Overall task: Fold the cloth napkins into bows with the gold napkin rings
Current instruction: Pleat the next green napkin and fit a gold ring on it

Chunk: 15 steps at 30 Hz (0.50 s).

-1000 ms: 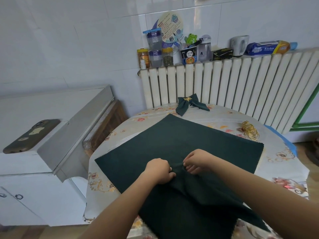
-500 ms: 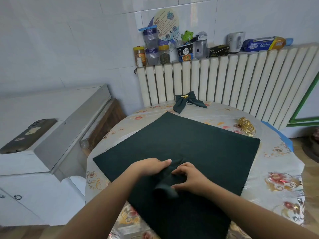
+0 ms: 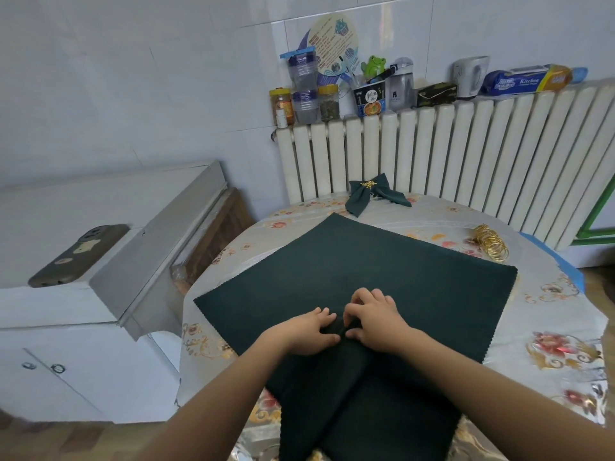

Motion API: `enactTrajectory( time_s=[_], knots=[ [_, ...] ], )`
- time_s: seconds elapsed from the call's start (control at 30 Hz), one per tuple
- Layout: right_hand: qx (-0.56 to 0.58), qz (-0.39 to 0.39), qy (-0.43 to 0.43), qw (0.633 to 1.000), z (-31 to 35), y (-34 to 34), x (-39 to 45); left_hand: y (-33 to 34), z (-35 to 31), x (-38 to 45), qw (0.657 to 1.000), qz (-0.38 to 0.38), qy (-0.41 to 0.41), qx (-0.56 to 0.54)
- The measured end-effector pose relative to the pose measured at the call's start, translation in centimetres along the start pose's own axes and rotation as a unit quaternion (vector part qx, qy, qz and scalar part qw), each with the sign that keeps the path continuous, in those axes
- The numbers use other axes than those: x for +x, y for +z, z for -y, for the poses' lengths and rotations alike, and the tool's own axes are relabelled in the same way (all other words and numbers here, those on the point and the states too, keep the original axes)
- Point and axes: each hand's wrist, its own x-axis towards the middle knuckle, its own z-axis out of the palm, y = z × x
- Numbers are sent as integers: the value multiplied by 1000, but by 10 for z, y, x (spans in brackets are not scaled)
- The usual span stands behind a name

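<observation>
1. Both hands meet on the dark green napkin point(image 3: 382, 271) spread across the worktop point(image 3: 549, 331): left hand point(image 3: 304, 332) and right hand point(image 3: 374, 324) pinch its gathered middle fold, likely shaping a pleat.
2. The gold napkin rings point(image 3: 492, 242) lie well apart, far right.
3. A finished bow point(image 3: 372, 194) sits by the radiator point(image 3: 466, 154), clear of the work.

A dark green napkin point(image 3: 382, 271) lay spread on the table, its near middle bunched. A finished bow point(image 3: 366, 196) sat beyond; gold rings point(image 3: 492, 242) lay right.

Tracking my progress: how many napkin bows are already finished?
1: the finished bow lies at the table's far edge by the radiator. Both hands work the flat napkin.
</observation>
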Motion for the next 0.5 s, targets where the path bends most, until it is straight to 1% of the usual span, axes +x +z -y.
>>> enactTrajectory(
  time_s=[0.03, 0.1, 0.2, 0.23, 0.3, 0.37, 0.43, 0.5],
  knots=[
    [-8, -2, -1, 1000, 2, 0, 4, -1, -1, 0, 1000, -1, -8, -9],
    [16, -19, 20, 999, 6, 5, 12, -2, -3, 0, 999, -5, -21, -23],
    [84, -74, 90, 990, 10, 14, 19, 0, -7, 0, 999, -30, -38, -21],
    [100, -94, 111, 984, 11, 17, 20, 1, -10, 1, 998, -45, -40, -9],
    [119, -125, 143, 975, 11, 22, 22, 6, -15, 3, 994, -86, -33, 58],
    [132, -154, 160, 966, 9, 28, 21, 20, -15, 6, 979, -152, -14, 135],
    [150, -178, 138, 963, 3, 33, 15, 37, -7, 8, 967, -209, 9, 148],
    [172, -168, 76, 968, -3, 34, 3, 48, 4, 11, 965, -240, 34, 105]
  ],
)
